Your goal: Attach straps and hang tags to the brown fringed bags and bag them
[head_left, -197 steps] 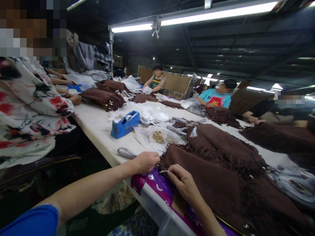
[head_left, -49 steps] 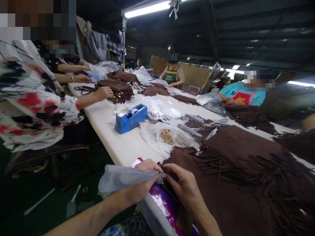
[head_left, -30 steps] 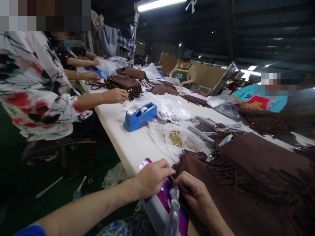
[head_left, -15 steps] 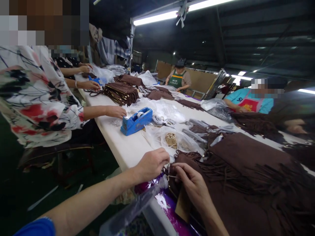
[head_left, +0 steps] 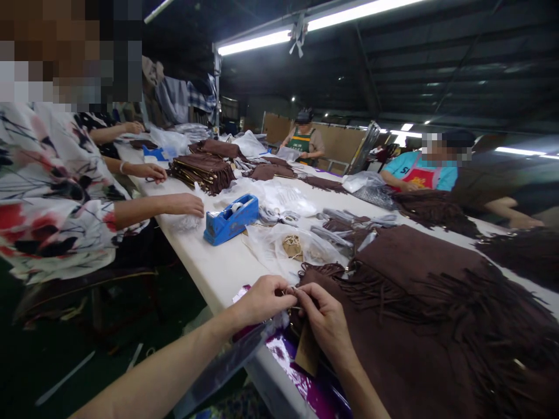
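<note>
My left hand (head_left: 261,301) and my right hand (head_left: 322,317) meet at the near corner of a brown fringed suede bag (head_left: 406,343) lying on the table's front edge. Both hands are closed in a pinch on a small thin thing at that corner, too small to name. A tan paper tag (head_left: 307,351) hangs below my right hand. A clear plastic bag (head_left: 227,366) droops under my left wrist, over a shiny purple sheet (head_left: 301,375).
A blue tape dispenser (head_left: 230,212) stands on the long white table (head_left: 209,256). Clear bags with small parts (head_left: 292,247) lie behind my hands. Stacks of brown bags (head_left: 201,169) sit farther back. Other people work on both sides; a neighbour's hand (head_left: 186,205) rests left of the dispenser.
My two hands have closed together at the bag's corner. The clear plastic bag that my left hand held earlier now hangs below my wrist. The neighbour's hand drew back leftward.
</note>
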Motion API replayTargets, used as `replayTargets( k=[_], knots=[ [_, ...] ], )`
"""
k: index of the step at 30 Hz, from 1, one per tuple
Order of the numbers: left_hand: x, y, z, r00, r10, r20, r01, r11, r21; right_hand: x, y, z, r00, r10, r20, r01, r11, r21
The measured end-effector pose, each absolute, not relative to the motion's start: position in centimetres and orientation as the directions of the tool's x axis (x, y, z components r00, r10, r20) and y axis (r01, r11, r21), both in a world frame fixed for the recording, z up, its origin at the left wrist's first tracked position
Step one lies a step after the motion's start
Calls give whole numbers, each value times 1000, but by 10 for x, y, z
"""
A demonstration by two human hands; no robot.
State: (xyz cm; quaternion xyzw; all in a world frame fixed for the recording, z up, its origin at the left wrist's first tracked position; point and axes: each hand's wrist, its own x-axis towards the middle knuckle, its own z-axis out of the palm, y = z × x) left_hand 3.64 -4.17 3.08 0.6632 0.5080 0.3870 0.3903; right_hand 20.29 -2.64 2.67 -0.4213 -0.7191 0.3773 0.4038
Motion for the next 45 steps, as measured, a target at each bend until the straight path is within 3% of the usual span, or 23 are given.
replayTargets(
  k=[7, 16, 23, 27, 31, 41, 43, 45],
  knots=[
    [42, -41, 23, 127, 985, 121, 175, -142, 974, 202, -30, 31, -321, 888, 329, 365, 437, -822],
    [39, -41, 26, 38, 998, -53, 31, 52, 998, 207, -25, 23, -387, 897, 211, 261, 327, -908],
    [40, -47, 22, -35, 999, 37, 54, -35, 998, 203, -23, 22, -489, 844, 220, 325, 410, -852],
    [39, -46, 18, -38, 998, 42, 35, -41, 999, 198, -26, 22, -429, 878, 213, 339, 376, -862],
    [39, -43, 16, -43, 999, -15, -39, 14, 999, 195, -26, 19, -272, 955, 119, 360, 215, -908],
    [37, -40, 12, -49, 997, -64, -55, 61, 997, 195, -35, 25, -464, 850, 251, 361, 440, -822],
    [37, -40, 13, -43, 995, -88, -76, 84, 994, 195, -34, 22, -423, 876, 233, 354, 396, -847],
    [36, -40, 14, -34, 995, -98, -84, 95, 992, 195, -32, 19, -341, 931, 128, 330, 246, -911]
  ],
)
